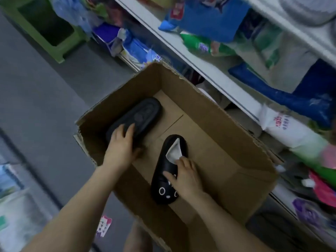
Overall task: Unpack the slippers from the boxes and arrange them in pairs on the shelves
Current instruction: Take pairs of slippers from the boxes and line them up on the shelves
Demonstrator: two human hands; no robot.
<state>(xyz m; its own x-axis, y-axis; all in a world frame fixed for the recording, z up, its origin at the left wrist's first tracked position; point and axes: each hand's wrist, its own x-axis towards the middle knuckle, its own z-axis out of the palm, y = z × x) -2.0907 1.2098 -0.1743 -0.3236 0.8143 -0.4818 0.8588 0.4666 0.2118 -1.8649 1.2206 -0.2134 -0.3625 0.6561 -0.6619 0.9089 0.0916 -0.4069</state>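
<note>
Inside box point(209, 113), hands point(121, 148) grasp black slippers point(138, 115).

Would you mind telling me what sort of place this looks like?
Probably a small shop or its stockroom: white shelves crammed with bagged goods, and an open cardboard box on the floor with two black slippers being unpacked.

— How many slippers?
— Two black ones: a sole-up slipper point(134, 119) and a cat-face slipper point(168, 171).
— Boxes?
— One cardboard box point(227, 142).
— Hands?
— Two — left hand point(121, 148), right hand point(185, 177). One green stool point(41, 28).
</note>
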